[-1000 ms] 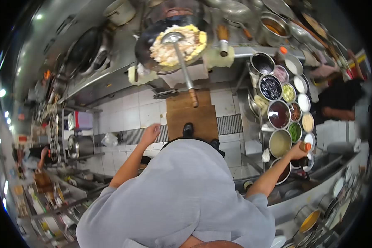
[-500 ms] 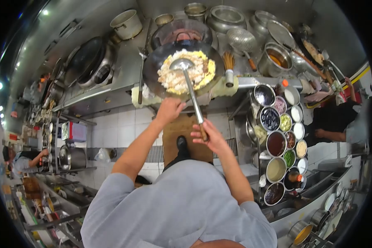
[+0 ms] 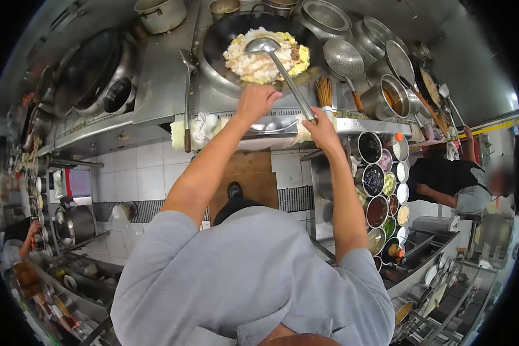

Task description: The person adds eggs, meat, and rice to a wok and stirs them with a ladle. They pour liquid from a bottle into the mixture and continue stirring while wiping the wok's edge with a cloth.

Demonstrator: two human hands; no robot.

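Observation:
My left hand [image 3: 256,104] is closed at the near edge of a dark wok [image 3: 219,43], where the wok's near handle is mostly hidden by my fingers. In the wok lies white rice [image 3: 259,68] with yellow egg and some brown bits. My right hand [image 3: 323,131] is wrapped round the handle end of a long metal ladle [image 3: 294,86]. The ladle's bowl rests on the rice, its rounded back turned up.
A bamboo brush [image 3: 324,92] and a perforated skimmer [image 3: 343,57] lie right of the wok. Left of it is a long-handled spatula [image 3: 187,86]. Seasoning tubs, among them a dark red sauce [image 3: 377,211], stand at my right. A co-worker [image 3: 444,181] is beyond them.
The wok has moved forward, away from my body, with my left hand at its edge. My right hand, loosely open at the ladle's handle before, has closed round it. My view has shifted too.

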